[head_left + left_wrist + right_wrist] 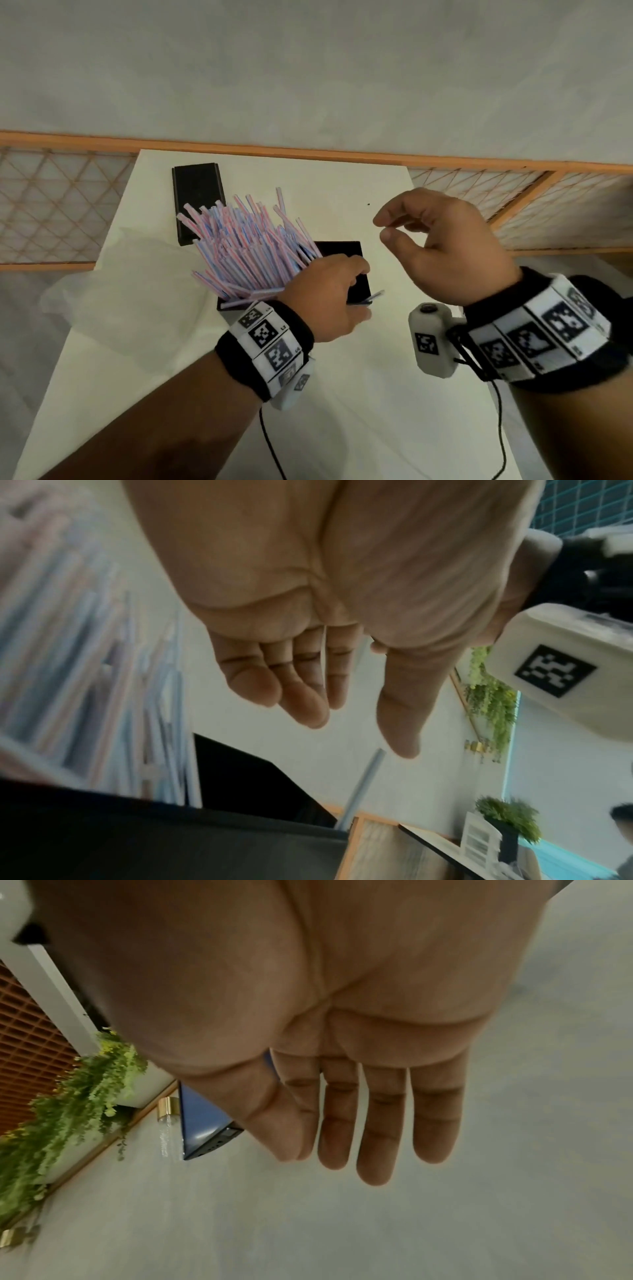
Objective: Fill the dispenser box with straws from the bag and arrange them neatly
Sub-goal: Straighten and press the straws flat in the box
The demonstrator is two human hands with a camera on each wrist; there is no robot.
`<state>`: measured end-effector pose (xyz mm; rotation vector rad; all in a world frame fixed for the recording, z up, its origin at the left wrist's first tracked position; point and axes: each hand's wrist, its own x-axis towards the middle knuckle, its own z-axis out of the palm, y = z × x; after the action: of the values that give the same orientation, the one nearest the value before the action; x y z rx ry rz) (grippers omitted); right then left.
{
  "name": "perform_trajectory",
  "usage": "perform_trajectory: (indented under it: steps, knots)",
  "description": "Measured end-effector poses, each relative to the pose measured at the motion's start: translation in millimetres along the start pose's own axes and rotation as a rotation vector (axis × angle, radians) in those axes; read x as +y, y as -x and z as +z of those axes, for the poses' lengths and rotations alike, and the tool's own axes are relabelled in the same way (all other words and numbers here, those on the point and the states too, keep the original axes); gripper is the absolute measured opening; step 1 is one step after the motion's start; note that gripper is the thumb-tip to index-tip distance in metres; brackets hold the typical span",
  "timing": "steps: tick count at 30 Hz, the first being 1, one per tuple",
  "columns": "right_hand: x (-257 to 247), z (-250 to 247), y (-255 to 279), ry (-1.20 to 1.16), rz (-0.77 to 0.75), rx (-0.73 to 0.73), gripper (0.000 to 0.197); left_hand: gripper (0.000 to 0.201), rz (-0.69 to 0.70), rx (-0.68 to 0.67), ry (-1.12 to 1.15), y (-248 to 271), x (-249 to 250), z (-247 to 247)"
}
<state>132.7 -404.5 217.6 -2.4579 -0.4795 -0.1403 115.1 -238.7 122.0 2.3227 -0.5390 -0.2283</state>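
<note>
Nearest the camera, both forearms reach over the white table (pixel 342 394), each wrist wrapped in a black band with printed marker tiles. Just beyond the left band, the left hand (pixel 325 298) hovers over the near end of the black dispenser box (pixel 356 270), the landmark here; its wrist view shows the fingers (pixel 301 693) straight and relaxed above the box's dark rim (pixel 240 840), gripping nothing. One straw (pixel 371 297) pokes out sideways past the box's near right corner, beneath that hand, and the same straw (pixel 363 785) appears in the left wrist view slanting up from the box edge. To the right of the box and raised above the table, the right hand (pixel 442 246) is held loosely, fingers gently bent with thumb and forefinger apart; its wrist view shows the fingers (pixel 377 1123) extended and empty. Filling the left part of the box, a dense bunch of red, white and blue striped straws (pixel 246 250) stands tilted, fanning away to the left and untidy. Left of the box lies a crumpled clear plastic bag (pixel 137 291). Behind the box, further along the table, a flat black lid (pixel 198 202) lies apart.
</note>
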Motion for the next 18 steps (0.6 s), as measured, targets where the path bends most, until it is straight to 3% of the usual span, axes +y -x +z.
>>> perform_trajectory:
  steps: [2, 7, 9, 12, 15, 18]
  knots:
    - [9, 7, 1, -0.007, 0.030, -0.034, 0.014, 0.052, 0.000, -0.005, -0.010, -10, 8, 7]
    - [20, 24, 4, -0.026, 0.036, -0.098, 0.012, 0.021, -0.083, -0.084, -0.111, -32, 21, 26]
    - [23, 28, 5, -0.048, 0.039, -0.105, 0.013, 0.016, -0.100, -0.049, -0.136, -32, 23, 26]
    - [31, 34, 6, -0.141, 0.077, -0.082, 0.012, 0.018, -0.027, 0.212, -0.046, -22, 19, 6]
    - [37, 49, 9, -0.206, 0.123, -0.162, 0.015, 0.010, -0.062, 0.515, 0.073, -7, 11, -25]
    - [40, 73, 9, -0.179, 0.064, -0.248, 0.020, 0.006, -0.093, 0.602, 0.102, 10, 5, -52]
